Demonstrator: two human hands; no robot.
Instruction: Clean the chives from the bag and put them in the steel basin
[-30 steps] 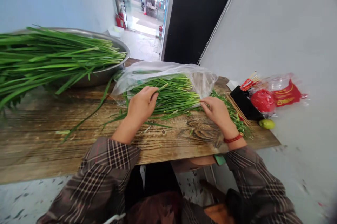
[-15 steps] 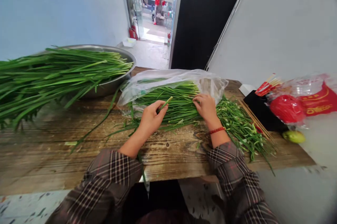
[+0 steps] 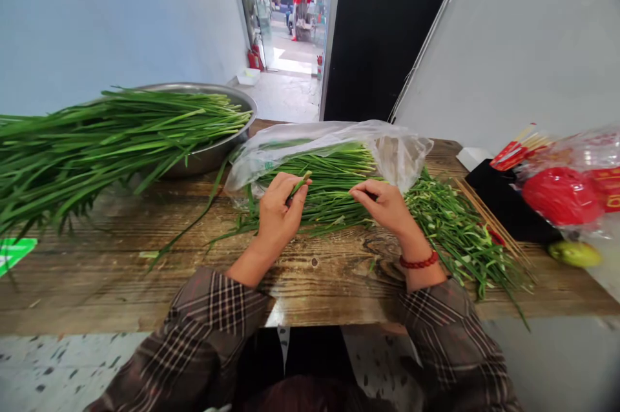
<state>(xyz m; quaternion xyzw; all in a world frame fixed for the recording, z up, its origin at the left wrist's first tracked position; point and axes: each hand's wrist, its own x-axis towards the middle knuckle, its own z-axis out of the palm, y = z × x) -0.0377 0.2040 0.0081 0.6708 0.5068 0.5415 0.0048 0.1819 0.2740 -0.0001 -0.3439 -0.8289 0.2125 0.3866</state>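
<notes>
My left hand [image 3: 281, 212] is closed around a garlic chive [image 3: 306, 175], its pale cut end poking out above the thumb. To the right, my right hand [image 3: 387, 206] makes a pinch over the heap; what its fingertips hold, if anything, is too small to make out. Both hands hover in front of a bunch of garlic chives [image 3: 334, 166] lying partly inside a clear plastic bag [image 3: 400, 150]. Beside my right wrist lies a loose pile of chive trimmings [image 3: 450, 231].
A metal basin [image 3: 213, 157] heaped with long garlic chives [image 3: 145, 121] stands at the left of the wooden table [image 3: 320, 283]. At the right are thin sticks [image 3: 484, 215], a black box [image 3: 508, 205], a red plastic-wrapped package [image 3: 557, 195] and a yellow-green fruit [image 3: 575, 254].
My right hand has lifted back off the chive bunch, its fingers now pinched together. My left hand still grips a chive, now turned more upright. The view has shifted slightly left.
</notes>
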